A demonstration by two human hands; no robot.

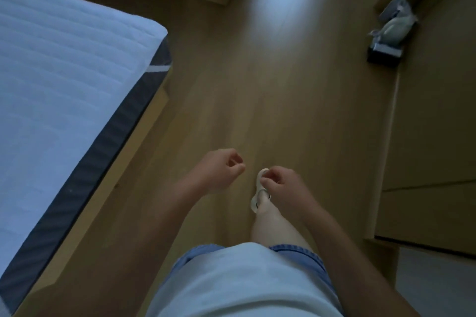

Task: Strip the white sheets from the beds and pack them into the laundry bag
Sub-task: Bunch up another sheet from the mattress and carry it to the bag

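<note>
Bed point(64, 72) left of left grip point(219, 170), apart

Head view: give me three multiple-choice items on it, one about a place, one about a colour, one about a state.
1. Where is the bed relative to the person?
A. To the right
B. To the left
C. Out of sight

2. What colour is the mattress side?
A. Red
B. Yellow
C. Dark grey

3. What do the left hand and right hand hold?
A. Nothing
B. A sheet
C. A bag

Answers:
1 B, the bed fills the left edge.
2 C, the strip below the white top is dark grey.
3 A, both hands are loosely curled with nothing in them.
</note>
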